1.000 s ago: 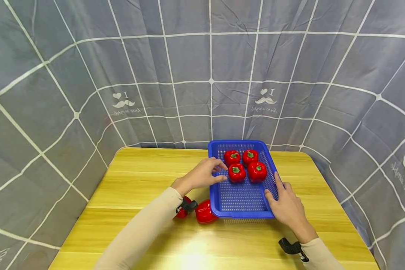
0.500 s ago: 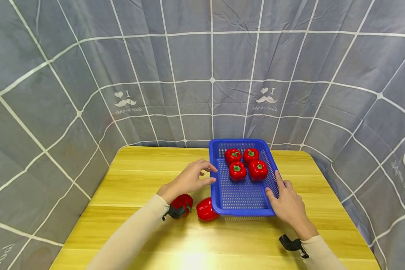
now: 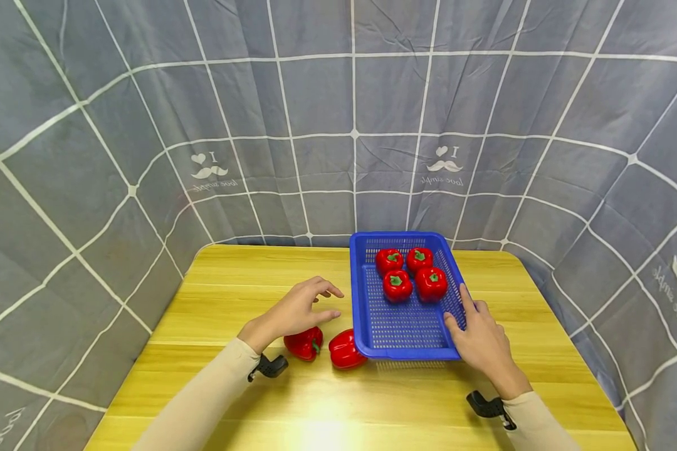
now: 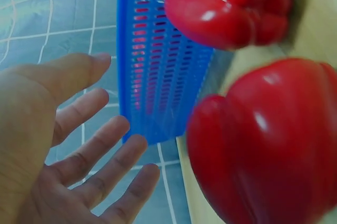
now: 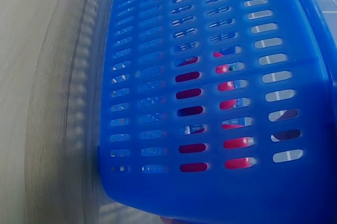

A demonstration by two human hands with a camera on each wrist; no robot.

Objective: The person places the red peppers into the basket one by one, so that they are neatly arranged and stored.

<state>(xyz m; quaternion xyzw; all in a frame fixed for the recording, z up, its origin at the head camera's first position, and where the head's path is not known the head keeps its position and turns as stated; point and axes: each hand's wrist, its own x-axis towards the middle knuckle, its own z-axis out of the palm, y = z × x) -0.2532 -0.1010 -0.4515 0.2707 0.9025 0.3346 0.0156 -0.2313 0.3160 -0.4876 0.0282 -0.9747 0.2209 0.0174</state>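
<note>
A: What's obscured?

B: Right hand (image 3: 482,343) gripping the right rim of the blue basket (image 3: 406,354); fingertips outside it hidden, right wrist view catching barely a sliver of skin. Four red peppers (image 3: 397,287) inside. On the surface (image 3: 242,391), left loose pepper (image 3: 301,344) runs off the left wrist view; right loose pepper (image 3: 346,351) partly behind the rim.

A: Versus one second ago?

B: Left hand (image 3: 293,309), fingers apart, holding nothing, has withdrawn leftward from the basket.
</note>
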